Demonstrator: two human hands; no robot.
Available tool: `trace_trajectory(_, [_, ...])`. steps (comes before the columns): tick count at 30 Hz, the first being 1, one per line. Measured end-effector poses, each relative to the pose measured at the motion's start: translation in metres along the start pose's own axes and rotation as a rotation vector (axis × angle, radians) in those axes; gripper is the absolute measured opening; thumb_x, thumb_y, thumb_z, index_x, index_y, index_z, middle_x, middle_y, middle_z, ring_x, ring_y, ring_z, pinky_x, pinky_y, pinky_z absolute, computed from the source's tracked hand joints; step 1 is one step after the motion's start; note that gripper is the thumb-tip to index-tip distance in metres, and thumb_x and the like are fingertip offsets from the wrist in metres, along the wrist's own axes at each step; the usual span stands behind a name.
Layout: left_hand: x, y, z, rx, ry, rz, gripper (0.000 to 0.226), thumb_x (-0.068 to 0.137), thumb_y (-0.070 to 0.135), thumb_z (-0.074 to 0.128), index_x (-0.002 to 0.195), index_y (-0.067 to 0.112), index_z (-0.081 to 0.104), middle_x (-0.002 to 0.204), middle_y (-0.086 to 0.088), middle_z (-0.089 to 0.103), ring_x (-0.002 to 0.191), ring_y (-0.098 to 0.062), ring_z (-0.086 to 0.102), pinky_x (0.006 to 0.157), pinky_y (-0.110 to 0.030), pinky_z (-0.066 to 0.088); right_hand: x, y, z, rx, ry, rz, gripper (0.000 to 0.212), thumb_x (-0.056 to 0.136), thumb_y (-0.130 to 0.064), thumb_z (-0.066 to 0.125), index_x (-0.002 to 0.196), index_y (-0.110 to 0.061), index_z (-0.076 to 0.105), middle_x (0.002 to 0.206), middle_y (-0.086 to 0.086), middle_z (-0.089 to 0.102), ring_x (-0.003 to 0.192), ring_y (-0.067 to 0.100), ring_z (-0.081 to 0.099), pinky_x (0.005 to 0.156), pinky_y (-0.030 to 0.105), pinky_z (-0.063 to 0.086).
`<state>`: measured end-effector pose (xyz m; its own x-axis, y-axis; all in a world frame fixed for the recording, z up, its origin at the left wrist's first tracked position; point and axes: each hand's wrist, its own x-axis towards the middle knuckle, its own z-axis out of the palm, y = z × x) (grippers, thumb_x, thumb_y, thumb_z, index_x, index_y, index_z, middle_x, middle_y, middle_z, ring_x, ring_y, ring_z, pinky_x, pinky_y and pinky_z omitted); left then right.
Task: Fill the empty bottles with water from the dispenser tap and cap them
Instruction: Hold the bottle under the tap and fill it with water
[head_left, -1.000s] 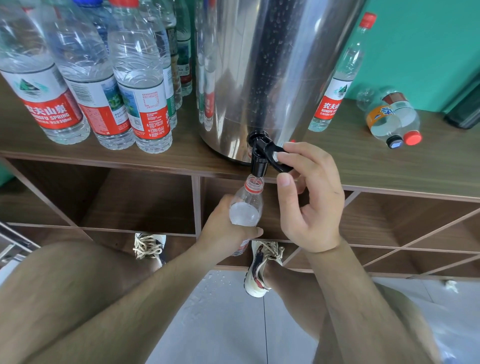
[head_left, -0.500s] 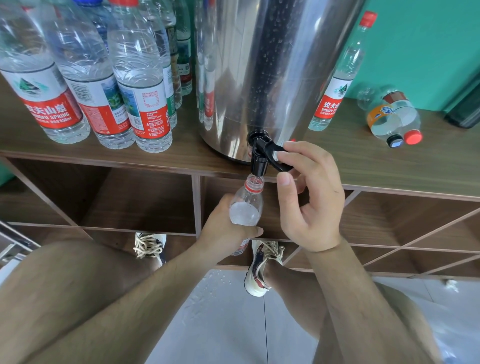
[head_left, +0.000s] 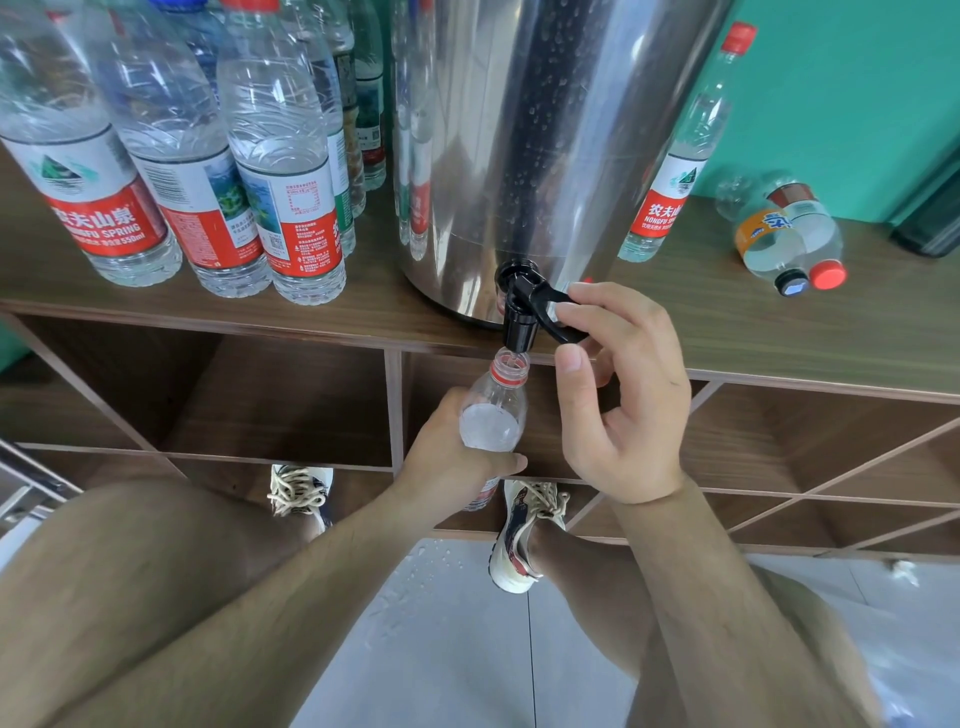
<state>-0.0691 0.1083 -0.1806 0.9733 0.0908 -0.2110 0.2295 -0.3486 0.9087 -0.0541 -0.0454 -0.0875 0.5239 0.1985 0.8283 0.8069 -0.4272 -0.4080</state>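
Nothing has shifted in the last second. Fingers of the left hand (head_left: 447, 452) grip the clear red-ringed plastic bottle (head_left: 493, 415). Its mouth sits just left of the right hand (head_left: 623, 395), whose fingers pinch the black plastic tap lever (head_left: 545, 301). Filling likely continues and looks nearly done.

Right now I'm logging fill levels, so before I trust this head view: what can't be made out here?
Head view only:
- Held bottle: lower body hidden by the left hand gripping it.
- Dispenser: top cut off by the upper edge; its contents unseen.
- Tap lever: tip covered by fingers of the right hand.
- Dark object: cut off by the right edge; unidentifiable.
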Motion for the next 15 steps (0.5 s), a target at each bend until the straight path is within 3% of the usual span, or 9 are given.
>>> trace_trajectory(8, [-0.0005,0.0011,0.0000,0.000,-0.002,-0.009,0.076,0.072,0.032,0.093,0.123,0.042,0.037,0.103,0.025,0.049,0.089,0.001,0.052,0.066,-0.010,0.033,0.0003,0.0002,-0.0006,0.006,-0.002,-0.006,0.027,0.099,-0.011,0.057,0.114,0.007,0.071,0.126,0.016,0.063,0.108,0.031,0.064,0.082,0.031,0.051])
trace_trajectory(12, [-0.0009,0.0025,-0.0004,-0.005,-0.002,-0.011,0.076,0.072,0.032,0.092,0.125,0.041,0.038,0.109,0.022,0.051,0.094,-0.004,0.052,0.067,-0.010,0.034,0.0013,-0.0016,-0.0001,-0.001,-0.003,-0.005,0.027,0.099,-0.010,0.057,0.113,0.008,0.071,0.124,0.019,0.063,0.107,0.029,0.064,0.083,0.022,0.048])
trace_trajectory(15, [-0.0022,0.0051,-0.0009,-0.002,-0.008,-0.016,0.075,0.073,0.031,0.092,0.123,0.042,0.037,0.104,0.024,0.050,0.087,0.000,0.051,0.065,-0.010,0.032,0.0025,-0.0032,-0.0005,-0.001,-0.006,0.003,0.027,0.098,-0.009,0.057,0.113,0.009,0.071,0.123,0.020,0.063,0.106,0.026,0.063,0.083,0.017,0.046])
